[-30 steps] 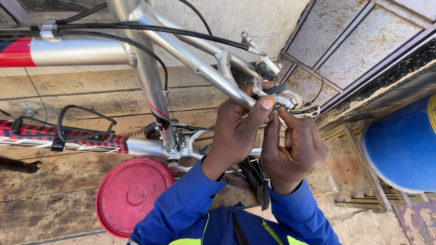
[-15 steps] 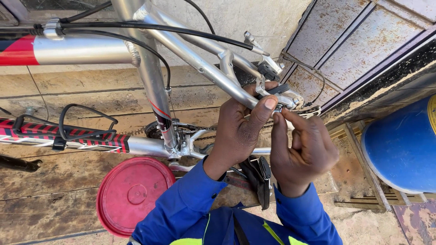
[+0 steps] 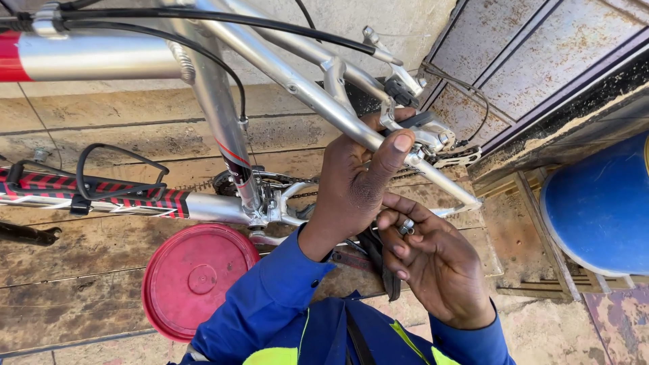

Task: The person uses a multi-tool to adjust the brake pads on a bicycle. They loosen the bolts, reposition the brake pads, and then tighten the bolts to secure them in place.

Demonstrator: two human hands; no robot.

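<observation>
A silver and red bicycle frame [image 3: 223,128] stands in front of me without its rear wheel. My left hand [image 3: 358,179] grips the silver seat stay [image 3: 318,101], thumb pressed up beside the rear brake arm [image 3: 412,118]. My right hand [image 3: 433,267] sits lower, palm up, apart from the frame. It pinches a small silver metal fitting [image 3: 406,226] between its fingertips. Both arms wear blue sleeves. A black strap or tool [image 3: 382,260] lies partly hidden under my right hand.
A red round lid [image 3: 193,277] lies on the worn floor below the frame. A blue barrel [image 3: 602,209] stands at the right, next to a rusty metal door [image 3: 541,54]. A black bottle cage [image 3: 115,177] sits on the red down tube.
My right hand has dropped away from the brake and turned palm up with the small metal fitting in its fingers. My left hand has kept its hold on the seat stay.
</observation>
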